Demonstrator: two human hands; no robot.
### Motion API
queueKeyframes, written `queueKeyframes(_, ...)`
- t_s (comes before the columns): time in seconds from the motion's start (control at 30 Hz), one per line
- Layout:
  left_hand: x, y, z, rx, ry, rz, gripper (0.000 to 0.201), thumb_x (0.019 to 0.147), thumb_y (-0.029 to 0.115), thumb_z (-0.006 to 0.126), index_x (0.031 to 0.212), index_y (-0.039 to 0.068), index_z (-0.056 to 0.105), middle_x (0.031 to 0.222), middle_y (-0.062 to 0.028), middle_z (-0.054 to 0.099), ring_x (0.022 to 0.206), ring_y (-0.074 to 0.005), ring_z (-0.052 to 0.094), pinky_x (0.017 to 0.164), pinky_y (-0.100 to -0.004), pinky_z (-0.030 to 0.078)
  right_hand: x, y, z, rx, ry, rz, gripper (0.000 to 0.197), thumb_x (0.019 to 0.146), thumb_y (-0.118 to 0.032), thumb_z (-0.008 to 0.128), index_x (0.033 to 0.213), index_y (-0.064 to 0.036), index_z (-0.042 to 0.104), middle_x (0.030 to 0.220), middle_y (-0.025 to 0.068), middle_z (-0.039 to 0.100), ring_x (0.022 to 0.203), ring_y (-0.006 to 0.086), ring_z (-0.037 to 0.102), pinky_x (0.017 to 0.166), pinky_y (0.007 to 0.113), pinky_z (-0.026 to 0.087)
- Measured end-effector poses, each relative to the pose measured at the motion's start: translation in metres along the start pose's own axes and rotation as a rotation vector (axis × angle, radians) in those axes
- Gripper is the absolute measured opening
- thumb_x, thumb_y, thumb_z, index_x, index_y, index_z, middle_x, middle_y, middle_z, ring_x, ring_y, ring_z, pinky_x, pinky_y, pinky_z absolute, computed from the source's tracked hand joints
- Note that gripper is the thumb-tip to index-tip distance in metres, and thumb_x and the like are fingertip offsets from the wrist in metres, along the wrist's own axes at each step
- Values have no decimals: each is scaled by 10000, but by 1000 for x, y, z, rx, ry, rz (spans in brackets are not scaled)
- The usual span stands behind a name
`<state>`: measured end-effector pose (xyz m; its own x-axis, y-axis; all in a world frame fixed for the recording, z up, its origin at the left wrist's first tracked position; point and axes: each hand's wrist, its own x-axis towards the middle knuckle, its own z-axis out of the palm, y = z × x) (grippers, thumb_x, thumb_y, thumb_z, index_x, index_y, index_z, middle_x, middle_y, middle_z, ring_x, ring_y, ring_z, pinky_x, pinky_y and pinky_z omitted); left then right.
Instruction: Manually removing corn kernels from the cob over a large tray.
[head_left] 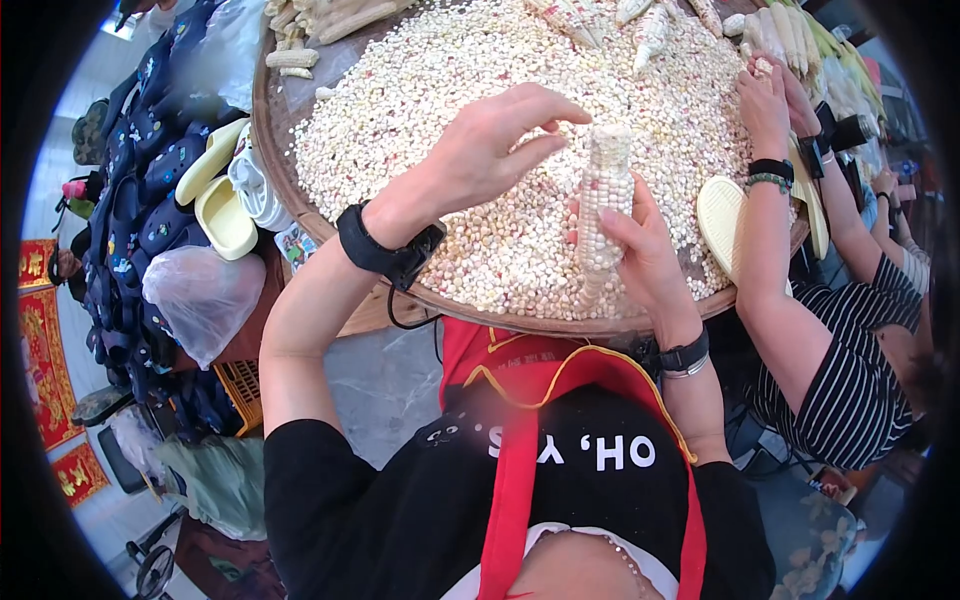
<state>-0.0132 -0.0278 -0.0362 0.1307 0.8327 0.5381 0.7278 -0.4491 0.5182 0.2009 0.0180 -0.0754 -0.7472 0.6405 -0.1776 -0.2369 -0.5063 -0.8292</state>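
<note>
My right hand (645, 245) is wrapped round a corn cob (603, 215), holding it upright above the kernels. Pale kernels with a few reddish ones cover its lower part, while the top end looks partly stripped. To the left of that end my left hand (495, 145) hovers with thumb and index finger apart and nothing between them. It does not touch the cob. Beneath both hands a thick layer of loose corn kernels (400, 130), white, yellowish and some red, fills a wide round tray (268, 150) with a brown rim.
Bare cobs (350, 22) lie at the tray's far left, unshelled corn (652, 35) at the far side. On the right, another person's hands (768, 95) hold a cob; cream slippers (722, 225) rest by the rim. Dark clogs (125, 230) and a plastic bag (205, 300) are at left.
</note>
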Motion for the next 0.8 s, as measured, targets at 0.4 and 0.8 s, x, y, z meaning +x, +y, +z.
queueKeyframes(0.4, 2, 7, 3, -252, -108, -84, 319, 840, 99, 633, 1152, 56, 585, 1056, -88, 610, 848, -161, 602, 727, -275, 499, 0, 6, 1, 51, -62, 46, 516, 880, -190, 587, 1302, -41, 328, 1103, 109, 550, 953, 191, 599, 718, 336, 557)
queueKeyframes(0.8, 6, 16, -2, -467, -237, -298, 255, 922, 204, 549, 1103, 34, 609, 865, -50, 603, 783, -99, 549, 689, -238, 447, -8, 9, 12, 93, -181, 164, 528, 912, -292, 540, 1316, -17, 341, 1155, 153, 543, 910, 216, 605, 742, 330, 543)
